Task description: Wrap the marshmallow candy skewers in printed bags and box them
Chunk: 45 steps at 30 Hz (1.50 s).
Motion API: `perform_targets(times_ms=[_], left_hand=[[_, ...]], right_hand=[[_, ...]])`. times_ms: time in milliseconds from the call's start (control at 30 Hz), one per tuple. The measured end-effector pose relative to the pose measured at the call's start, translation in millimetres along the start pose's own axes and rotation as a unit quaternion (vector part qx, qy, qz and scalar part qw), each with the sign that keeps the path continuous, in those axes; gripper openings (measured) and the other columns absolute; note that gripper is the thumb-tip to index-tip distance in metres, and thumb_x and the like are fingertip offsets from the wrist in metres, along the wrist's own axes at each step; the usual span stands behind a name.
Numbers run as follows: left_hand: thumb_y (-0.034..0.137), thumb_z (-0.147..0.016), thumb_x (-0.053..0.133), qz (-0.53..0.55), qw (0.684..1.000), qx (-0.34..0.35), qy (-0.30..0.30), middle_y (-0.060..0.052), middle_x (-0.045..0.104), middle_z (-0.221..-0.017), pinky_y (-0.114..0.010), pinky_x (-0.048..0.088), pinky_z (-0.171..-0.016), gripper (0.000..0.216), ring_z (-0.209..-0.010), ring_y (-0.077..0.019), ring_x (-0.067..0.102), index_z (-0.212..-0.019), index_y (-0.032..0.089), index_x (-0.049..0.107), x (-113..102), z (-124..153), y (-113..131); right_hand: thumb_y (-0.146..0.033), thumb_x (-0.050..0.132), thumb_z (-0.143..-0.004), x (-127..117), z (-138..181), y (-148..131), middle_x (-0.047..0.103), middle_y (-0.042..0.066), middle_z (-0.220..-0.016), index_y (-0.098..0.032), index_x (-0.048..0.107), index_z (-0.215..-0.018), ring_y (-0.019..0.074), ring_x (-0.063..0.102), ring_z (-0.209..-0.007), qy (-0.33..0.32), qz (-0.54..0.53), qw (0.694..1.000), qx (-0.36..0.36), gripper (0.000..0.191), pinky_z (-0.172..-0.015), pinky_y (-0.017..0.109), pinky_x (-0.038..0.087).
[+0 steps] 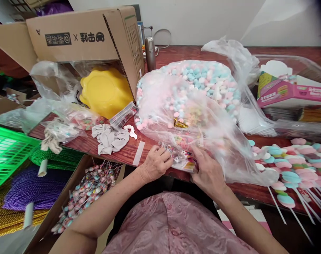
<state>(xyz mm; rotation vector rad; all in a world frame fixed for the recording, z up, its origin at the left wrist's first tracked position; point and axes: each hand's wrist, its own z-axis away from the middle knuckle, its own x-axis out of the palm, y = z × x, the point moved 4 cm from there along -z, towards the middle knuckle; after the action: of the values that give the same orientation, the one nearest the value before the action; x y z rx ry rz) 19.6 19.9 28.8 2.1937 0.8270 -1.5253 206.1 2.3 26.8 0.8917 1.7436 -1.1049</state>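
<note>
At the front edge of the table, a small printed clear plastic wrapper (pixel 185 163) lies between my two hands. My left hand (pixel 157 164) has its fingers curled on the wrapper's left end; the fingertips are partly hidden. Gripping the right end is my right hand (pixel 209 173), thumb and fingers closed on it. What the wrapper contains, if anything, is hard to make out. Just beyond lies a large clear bag (pixel 203 81) of pink, blue and white marshmallows. On its plastic, close to the wrapper, shows a gold foil piece (pixel 180 122).
Marshmallow skewers (pixel 290 176) lie at the right, their sticks over the table edge. A grey cloth (pixel 110 139) and stacked printed wrappers (pixel 123 115) sit left. Behind stand a cardboard box (pixel 78 35) with a yellow container (pixel 106 91) and a metal bottle (pixel 150 53). Wrapped lollipops fill a lower box (pixel 89 190).
</note>
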Motion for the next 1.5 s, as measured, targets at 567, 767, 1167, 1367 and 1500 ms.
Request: perform_targets(times_ms=[567, 767, 1167, 1367, 1500], left_hand=[[0.012, -0.078, 0.057, 0.112, 0.983, 0.02, -0.142, -0.018, 0.049, -0.136, -0.052, 0.032, -0.102, 0.013, -0.125, -0.0335, 0.04, -0.086, 0.013, 0.067, -12.6, -36.3, 0.3], [0.007, -0.082, 0.05, 0.103, 0.98, 0.061, -0.157, -0.009, 0.065, -0.096, -0.047, 0.033, -0.094, 0.019, -0.095, -0.0232, 0.052, -0.092, 0.015, 0.063, -14.9, -26.7, 3.2], [0.009, -0.085, 0.049, 0.075, 0.974, 0.151, -0.152, -0.006, 0.062, -0.092, -0.044, 0.032, -0.092, 0.015, -0.083, -0.0202, 0.053, -0.094, 0.016, 0.06, -21.9, -19.8, 11.1], [0.008, -0.085, 0.047, 0.093, 0.972, 0.152, -0.156, -0.005, 0.062, -0.089, -0.041, 0.038, -0.085, 0.018, -0.08, -0.0193, 0.053, -0.095, 0.017, 0.059, -14.1, -18.7, 12.3], [0.01, -0.085, 0.049, 0.096, 0.979, 0.123, -0.13, -0.012, 0.06, -0.119, -0.039, 0.043, -0.082, 0.018, -0.099, -0.0237, 0.056, -0.097, 0.017, 0.061, -15.3, -18.7, 12.7]], right_hand=[[-0.015, 0.048, -0.091, 3.0, 5.0, -1.0, 0.071, 0.009, -0.095, -0.019, 0.069, -0.106, 0.0233, 0.059, -0.091, -0.05, -0.14, 0.986, -0.073, 0.026, -0.082, 0.039, 0.046], [-0.034, 0.062, -0.089, -11.7, 10.4, 16.3, 0.07, 0.008, -0.107, -0.023, 0.065, -0.119, 0.0222, 0.063, -0.095, -0.074, -0.314, 0.946, -0.013, 0.032, -0.085, 0.038, 0.049], [-0.026, 0.054, -0.091, 3.1, -6.4, 19.3, 0.064, 0.01, -0.101, -0.018, 0.066, -0.097, 0.0237, 0.061, -0.093, -0.138, 0.046, 0.987, 0.065, 0.016, -0.073, 0.033, 0.045], [-0.017, 0.052, -0.089, 5.0, -7.5, 17.2, 0.061, 0.007, -0.09, -0.018, 0.062, -0.082, 0.0204, 0.058, -0.083, -0.114, 0.059, 0.992, 0.012, 0.013, -0.072, 0.032, 0.042], [-0.012, 0.048, -0.09, 4.8, 2.2, 16.3, 0.064, 0.008, -0.085, -0.017, 0.06, -0.079, 0.0209, 0.058, -0.082, -0.047, 0.049, 0.996, -0.059, 0.017, -0.074, 0.033, 0.043]])
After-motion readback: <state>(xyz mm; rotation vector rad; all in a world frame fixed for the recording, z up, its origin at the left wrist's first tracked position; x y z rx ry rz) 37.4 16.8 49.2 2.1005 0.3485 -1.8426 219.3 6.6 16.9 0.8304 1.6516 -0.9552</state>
